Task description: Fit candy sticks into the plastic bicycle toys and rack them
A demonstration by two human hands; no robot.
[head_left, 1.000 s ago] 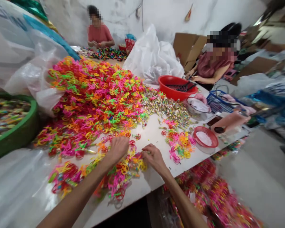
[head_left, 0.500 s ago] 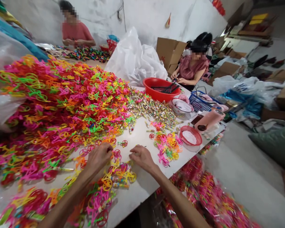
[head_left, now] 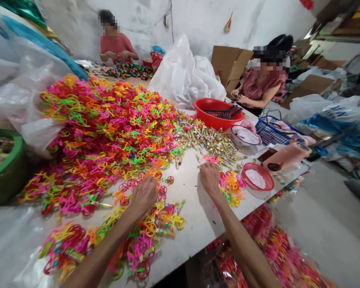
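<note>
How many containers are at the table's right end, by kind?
Red plastic basin: 1
Pale bowl: 1
Blue wire basket: 1
Red mesh basket: 1
Total: 4

The camera sits on the person's head and looks forward and down. The left hand (head_left: 145, 196) and right hand (head_left: 210, 180) are close to it, low in the middle of the frame. The long table (head_left: 187, 208) goes away from them, toward the white wall (head_left: 207, 20) at the top.
</note>
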